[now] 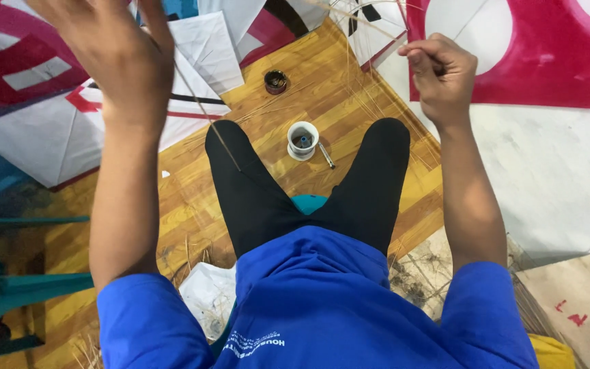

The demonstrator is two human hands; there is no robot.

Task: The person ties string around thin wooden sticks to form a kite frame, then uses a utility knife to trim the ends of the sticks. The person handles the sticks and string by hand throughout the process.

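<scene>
Right hand [443, 72], upper right of frame: fingers pinched on a thin stick [370, 26]. Left hand [114, 48], upper left, raised; a second thin stick [207, 116] runs down from it, and it seems held, but the grip is hidden. Hands well apart. Below, between the black-clad knees on the wooden floor [336, 89]: white cup [302, 139], pen [326, 156] beside it, dark small tin [276, 81] further up. Kite sheets [42, 130] around.

Looks like a kite-making workshop, floor setup: white and pink paper kites [69, 130] spread beyond the left hand [114, 48], thin sticks [370, 102] under the right hand [442, 72], small white pot [302, 139] between them.
</scene>
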